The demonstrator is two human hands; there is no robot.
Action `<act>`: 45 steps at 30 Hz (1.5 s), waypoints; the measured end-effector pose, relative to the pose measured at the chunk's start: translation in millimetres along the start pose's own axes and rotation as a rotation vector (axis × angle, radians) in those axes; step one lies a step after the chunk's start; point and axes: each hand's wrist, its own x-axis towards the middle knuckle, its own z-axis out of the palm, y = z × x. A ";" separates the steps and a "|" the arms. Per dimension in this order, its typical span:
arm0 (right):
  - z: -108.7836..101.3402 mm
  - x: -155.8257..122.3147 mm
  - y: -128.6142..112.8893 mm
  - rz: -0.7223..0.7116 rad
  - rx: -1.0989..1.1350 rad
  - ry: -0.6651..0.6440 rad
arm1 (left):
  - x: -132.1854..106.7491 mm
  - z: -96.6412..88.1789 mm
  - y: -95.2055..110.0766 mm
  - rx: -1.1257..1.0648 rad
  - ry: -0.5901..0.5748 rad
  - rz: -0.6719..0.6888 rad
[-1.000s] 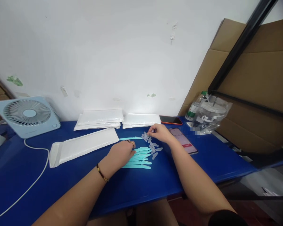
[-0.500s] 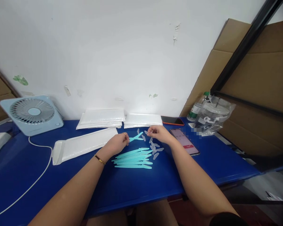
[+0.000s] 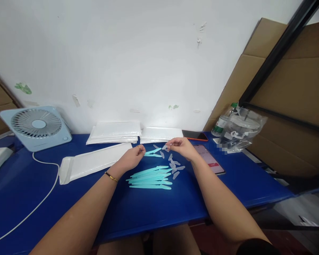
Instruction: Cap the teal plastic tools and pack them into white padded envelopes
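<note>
My left hand [image 3: 133,157] is closed on the handle of a turquoise eyebrow razor [image 3: 154,151], whose head points right. Another turquoise razor crosses just under it; whether the fingers touch that one too I cannot tell. In the fingertips of my right hand [image 3: 183,147] is a small clear blade cap [image 3: 165,147], close to the tip of the held razor. A bunch of turquoise eyebrow razors [image 3: 150,179] lies below my hands, heads to the right. Several loose clear caps [image 3: 174,165] are scattered to the right of them.
On the blue table [image 3: 149,212] lies a white padded mailer [image 3: 95,163], with stacked mailers [image 3: 115,131] by the wall. A blue fan [image 3: 38,125] stands left. At right are a lit phone [image 3: 215,166], a darker phone [image 3: 195,135], a bottle [image 3: 220,124] and a bagged cup [image 3: 239,129].
The right hand has shifted slightly up and right, and a clear cap now shows at its fingertips by the razor's tip. The held razor has tilted flatter. The pile is unchanged.
</note>
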 end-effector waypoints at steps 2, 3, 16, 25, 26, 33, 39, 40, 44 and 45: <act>1.4 0.7 2.5 0.000 -0.004 -0.010 | 0.0 0.6 0.5 -0.002 0.007 0.002; 2.6 1.2 3.7 0.002 -0.003 -0.016 | 0.0 0.7 1.2 -0.005 0.008 0.004; 3.5 1.9 5.8 -0.002 0.054 -0.007 | 0.3 -9.2 -0.7 0.044 0.044 0.008; 22.1 1.4 6.5 0.026 -0.003 -0.149 | -3.3 -1.4 10.1 0.017 0.001 0.023; 20.2 1.3 5.4 0.002 -0.090 -0.130 | -3.7 -0.8 10.2 0.038 -0.007 0.011; 19.5 0.4 9.3 -0.147 -0.786 -0.029 | -5.7 5.4 12.6 0.308 -0.006 -0.024; 31.2 1.9 11.6 -0.108 -1.034 -0.051 | -3.2 11.8 12.5 0.454 -0.001 0.066; 30.9 2.5 11.1 -0.103 -1.068 -0.048 | -3.1 12.2 12.7 0.461 -0.020 0.065; 27.3 3.7 10.1 -0.104 -1.138 -0.038 | -4.8 10.5 15.9 0.423 -0.002 0.089; 26.5 3.6 10.2 -0.114 -1.138 -0.036 | -5.7 9.2 17.0 0.401 0.002 0.105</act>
